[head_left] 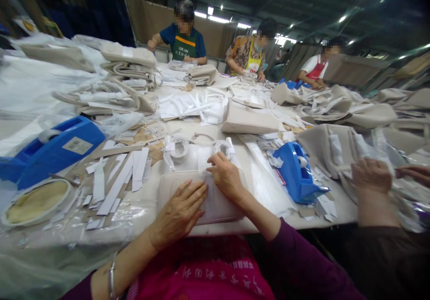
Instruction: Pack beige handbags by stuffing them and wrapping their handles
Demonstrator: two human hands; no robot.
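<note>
The straps (169, 147) are wrapped, the remainder unclear; the bag (167, 184) is touched by the flat left hand (177, 211); any grip by the right hand (227, 175) cannot be told.

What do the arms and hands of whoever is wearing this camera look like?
They're human: the left grip and right grip are simply bare, five-fingered hands, with no gloves or cables showing. Dark purple sleeves leave the forearms partly uncovered, and a slim silver-coloured bangle circles the left one. I see no markings on the sleeves.
</note>
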